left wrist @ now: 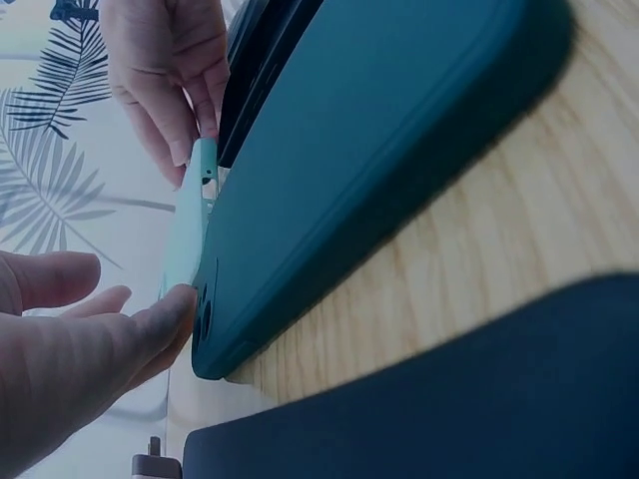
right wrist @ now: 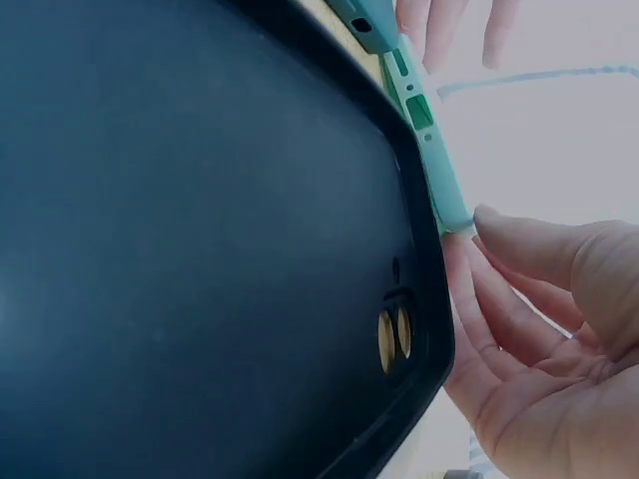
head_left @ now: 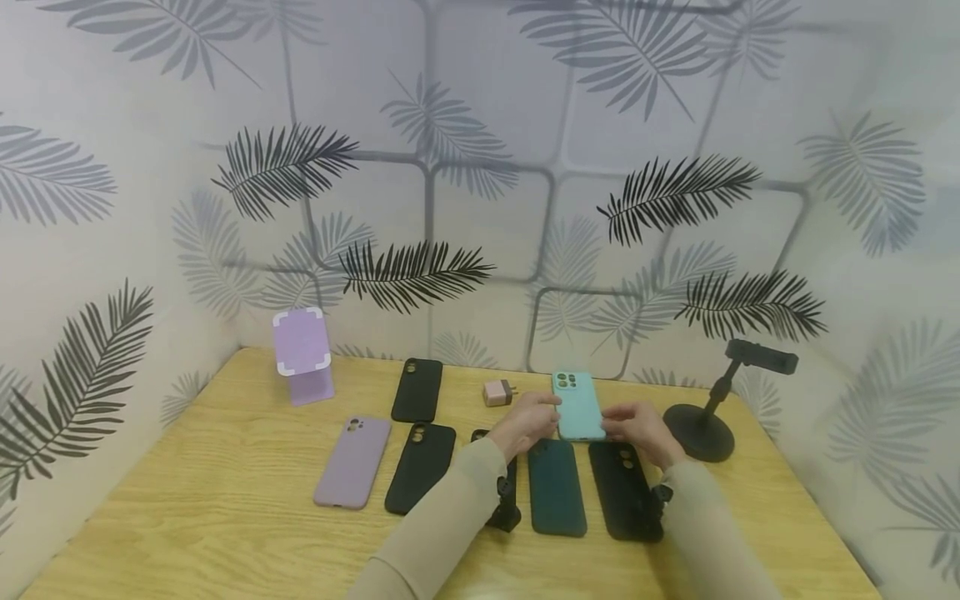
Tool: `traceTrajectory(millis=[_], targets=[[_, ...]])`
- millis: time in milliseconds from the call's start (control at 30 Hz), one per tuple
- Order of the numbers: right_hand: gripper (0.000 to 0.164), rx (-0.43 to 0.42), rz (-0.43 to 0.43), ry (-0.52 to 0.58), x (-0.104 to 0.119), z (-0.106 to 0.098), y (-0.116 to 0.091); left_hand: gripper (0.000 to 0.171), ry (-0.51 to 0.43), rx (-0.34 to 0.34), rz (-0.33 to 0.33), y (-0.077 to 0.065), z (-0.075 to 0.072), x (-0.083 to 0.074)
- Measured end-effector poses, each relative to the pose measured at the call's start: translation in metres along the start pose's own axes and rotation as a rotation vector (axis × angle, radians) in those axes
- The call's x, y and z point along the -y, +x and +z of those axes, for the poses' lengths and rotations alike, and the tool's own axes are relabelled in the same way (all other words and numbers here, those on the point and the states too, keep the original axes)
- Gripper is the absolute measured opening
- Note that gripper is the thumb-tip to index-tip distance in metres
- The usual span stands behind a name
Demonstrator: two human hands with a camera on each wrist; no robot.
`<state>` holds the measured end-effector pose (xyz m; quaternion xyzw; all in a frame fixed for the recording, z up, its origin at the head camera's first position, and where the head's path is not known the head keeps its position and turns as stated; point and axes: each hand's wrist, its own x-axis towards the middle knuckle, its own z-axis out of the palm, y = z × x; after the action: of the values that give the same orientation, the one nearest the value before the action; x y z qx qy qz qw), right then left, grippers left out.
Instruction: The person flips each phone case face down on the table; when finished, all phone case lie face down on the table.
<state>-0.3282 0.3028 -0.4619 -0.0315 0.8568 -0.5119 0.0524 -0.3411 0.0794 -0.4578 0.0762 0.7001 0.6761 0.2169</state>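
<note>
A mint-green phone case with camera cutouts lies at the back of the table, between both hands. My left hand is at its left side; in the left wrist view its straight fingertips meet the case edge while the thumb stands apart. At the lower right corner, my right hand pinches the case between thumb and fingers, as the right wrist view shows. Just in front lie a dark teal phone case and a black phone case, partly under the right wrist.
Left are a lilac phone case and black cases, one partly behind the left arm. A pink charger plug sits near the wall. A purple stand is back left, a black phone stand at the right.
</note>
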Motion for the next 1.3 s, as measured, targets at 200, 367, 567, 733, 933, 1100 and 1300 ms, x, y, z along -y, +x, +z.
traceTrajectory(millis=[200, 367, 567, 733, 933, 1100, 1300], targets=[[0.033, 0.025, -0.003, 0.009, -0.001, -0.002, -0.001, 0.048, -0.004, 0.013, 0.004, -0.001, -0.003, 0.002], [0.031, 0.021, 0.017, 0.015, -0.002, 0.0, 0.001, 0.049, -0.017, 0.026, 0.009, -0.002, -0.006, 0.002], [0.032, 0.017, 0.062, -0.021, -0.003, 0.002, 0.001, 0.051, -0.03, 0.033, 0.001, -0.003, -0.009, 0.002], [0.033, 0.032, 0.052, -0.028, -0.003, 0.002, 0.0, 0.051, -0.037, 0.037, 0.001, -0.004, -0.011, 0.001], [0.041, 0.029, -0.019, 0.004, -0.006, -0.004, -0.004, 0.048, 0.002, 0.023, 0.038, -0.005, -0.011, -0.001], [0.045, -0.004, -0.057, -0.015, -0.008, -0.011, -0.012, 0.041, 0.013, 0.028, 0.069, -0.013, -0.005, -0.006], [0.045, -0.018, -0.076, -0.067, -0.009, -0.022, -0.03, 0.037, 0.086, 0.057, 0.083, -0.028, 0.01, -0.009]])
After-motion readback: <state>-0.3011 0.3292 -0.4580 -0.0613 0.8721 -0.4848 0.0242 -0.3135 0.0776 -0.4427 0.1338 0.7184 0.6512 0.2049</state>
